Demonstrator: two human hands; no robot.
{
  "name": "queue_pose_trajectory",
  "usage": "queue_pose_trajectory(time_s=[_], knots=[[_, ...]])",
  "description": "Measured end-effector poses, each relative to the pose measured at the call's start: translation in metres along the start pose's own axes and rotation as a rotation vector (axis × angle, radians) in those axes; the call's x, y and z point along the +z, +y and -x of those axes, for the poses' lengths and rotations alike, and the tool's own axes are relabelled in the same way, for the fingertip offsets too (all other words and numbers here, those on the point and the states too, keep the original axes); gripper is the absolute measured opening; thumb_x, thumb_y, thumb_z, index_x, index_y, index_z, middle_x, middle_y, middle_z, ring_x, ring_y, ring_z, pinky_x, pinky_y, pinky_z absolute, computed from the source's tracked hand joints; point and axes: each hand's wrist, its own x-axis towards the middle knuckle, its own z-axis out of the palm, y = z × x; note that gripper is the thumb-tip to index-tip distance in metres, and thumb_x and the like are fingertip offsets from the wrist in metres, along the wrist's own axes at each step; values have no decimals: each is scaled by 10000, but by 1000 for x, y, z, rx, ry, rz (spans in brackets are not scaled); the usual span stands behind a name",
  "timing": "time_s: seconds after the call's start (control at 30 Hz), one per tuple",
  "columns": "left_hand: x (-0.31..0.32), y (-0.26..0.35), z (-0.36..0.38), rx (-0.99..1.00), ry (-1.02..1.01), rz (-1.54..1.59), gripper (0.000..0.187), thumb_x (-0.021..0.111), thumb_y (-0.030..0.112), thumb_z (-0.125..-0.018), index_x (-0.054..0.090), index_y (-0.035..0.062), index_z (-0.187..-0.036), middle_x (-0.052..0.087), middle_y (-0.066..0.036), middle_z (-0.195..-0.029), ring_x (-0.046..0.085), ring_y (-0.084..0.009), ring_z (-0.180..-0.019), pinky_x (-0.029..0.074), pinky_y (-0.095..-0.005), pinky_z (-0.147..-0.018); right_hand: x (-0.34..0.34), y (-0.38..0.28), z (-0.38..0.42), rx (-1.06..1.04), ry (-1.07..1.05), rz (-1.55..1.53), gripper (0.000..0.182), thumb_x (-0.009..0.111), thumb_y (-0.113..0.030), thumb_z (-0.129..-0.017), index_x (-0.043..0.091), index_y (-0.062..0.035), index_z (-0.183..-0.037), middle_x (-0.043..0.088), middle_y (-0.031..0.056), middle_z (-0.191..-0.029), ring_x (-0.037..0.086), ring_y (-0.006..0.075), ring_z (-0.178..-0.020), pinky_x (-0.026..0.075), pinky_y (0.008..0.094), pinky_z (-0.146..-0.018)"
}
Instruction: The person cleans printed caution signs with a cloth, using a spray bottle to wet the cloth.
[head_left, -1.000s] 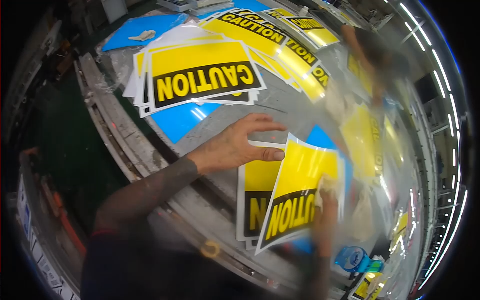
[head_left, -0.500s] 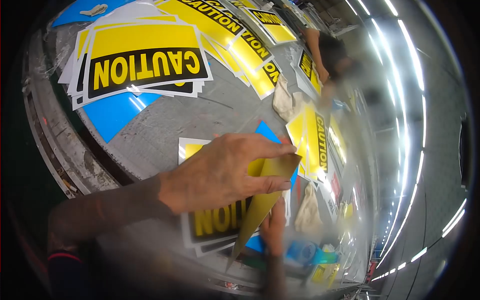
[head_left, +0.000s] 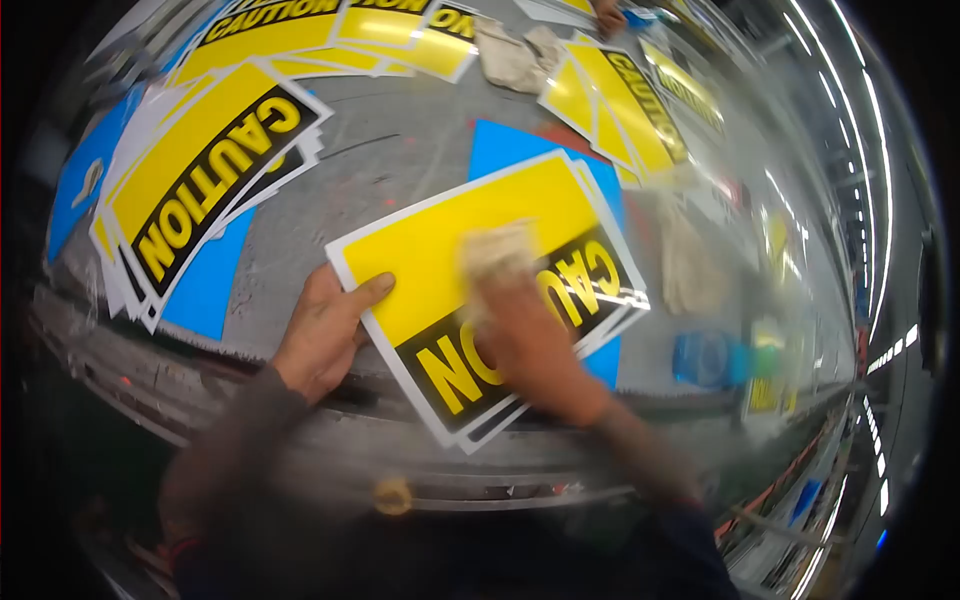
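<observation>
My left hand [head_left: 325, 335] grips the left edge of a yellow and black CAUTION sign [head_left: 450, 265], thumb on top and fingers beneath. Over the middle of that sign is my right hand [head_left: 530, 340], blurred by motion and closed on a cream cloth [head_left: 497, 255] pressed to its face. The sign lies on a small stack of similar ones, whose white edges poke out at the lower right. Under the stack is a blue sheet [head_left: 500, 145]. My right hand and the cloth hide some of the lettering.
A fanned pile of CAUTION signs [head_left: 215, 180] rests at left on another blue sheet [head_left: 210, 290]. More signs [head_left: 615, 100] lie farther back beside a crumpled cream cloth [head_left: 510, 55]. At right are another cloth [head_left: 690, 260] and a blue bottle [head_left: 705, 358]. Another person's hand [head_left: 608, 18] shows at the top.
The sheet my left hand held bent up by its corner is gone from that pose; a sign now lies flat. My left hand is at its left edge, and my right hand has a cloth. The view has turned.
</observation>
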Motion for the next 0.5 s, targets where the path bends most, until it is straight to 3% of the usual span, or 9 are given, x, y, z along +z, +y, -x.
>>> queue_pose_trajectory(time_s=[0.03, 0.13, 0.2, 0.23, 0.3, 0.37, 0.4, 0.43, 0.5], knots=[[4, 1, 2, -32, 7, 10, 379, 653, 30, -1051, 587, -41, -1417, 712, -147, -1345, 706, -243, -1212, 567, -386, -1050, 14, -28, -2, -195, -83, 57, 540, 652, -243, -1025, 561, -21, -1508, 482, 232, -1612, 442, 457, -1496, 321, 582, -1257], [1, -9, -1, 66, -22, -103, 375, 670, 39, -1048, 587, -48, -1403, 713, -136, -1335, 695, -227, -1212, 534, -373, -1072, 23, -37, 6, -274, 45, -175, 498, 685, -192, -957, 602, -9, -1412, 493, 212, -1587, 458, 423, -1496, 333, 564, -1265], [-1, -16, 1, 115, 21, -168, 370, 675, 41, -1049, 583, -52, -1396, 715, -135, -1317, 682, -209, -1208, 517, -353, -1068, 6, 32, 1, -166, 41, 199, 468, 636, -187, -1006, 599, -28, -1446, 518, 230, -1573, 478, 432, -1472, 355, 561, -1247], [0, -18, 4, 107, 41, -146, 371, 673, 36, -1048, 581, -53, -1396, 713, -136, -1319, 680, -210, -1210, 513, -351, -1071, -15, 57, 1, 257, 101, -69, 459, 617, -171, -1019, 586, -1, -1445, 532, 253, -1555, 482, 454, -1452, 376, 554, -1225], [5, -18, 8, 102, 78, -116, 372, 670, 27, -1047, 578, -56, -1398, 709, -139, -1323, 675, -210, -1213, 506, -348, -1076, -26, 65, 0, 315, 193, -59, 459, 583, -161, -1055, 543, 33, -1469, 525, 278, -1552, 501, 454, -1433, 419, 532, -1192], [8, -17, 7, 148, 93, -109, 379, 667, 15, -1047, 576, -53, -1409, 702, -142, -1342, 673, -215, -1218, 505, -353, -1087, -11, 15, 6, 281, 80, -71, 477, 568, -125, -1072, 481, 67, -1499, 499, 287, -1561, 515, 423, -1446, 452, 485, -1179], [6, -20, 7, 145, 89, -103, 380, 665, 12, -1048, 575, -52, -1412, 700, -142, -1346, 673, -215, -1219, 505, -356, -1089, 16, -16, 14, 7, 16, 85, 475, 585, -108, -1045, 483, 55, -1479, 479, 271, -1579, 511, 385, -1468, 432, 495, -1207], [5, -21, 5, 148, 81, -99, 382, 663, 8, -1048, 575, -51, -1415, 699, -142, -1350, 673, -215, -1219, 506, -360, -1091, 19, -41, 13, 44, -261, -330, 449, 594, -86, -1020, 526, 20, -1451, 470, 268, -1595, 483, 370, -1504, 381, 516, -1252], [9, -15, 8, 105, 74, -103, 366, 664, 5, -1050, 582, -48, -1402, 701, -139, -1349, 677, -216, -1218, 510, -364, -1087, 11, -43, 27, -195, -38, -151, 368, 601, -74, -999, 582, -8, -1361, 478, 263, -1590, 495, 373, -1488, 384, 511, -1248]])
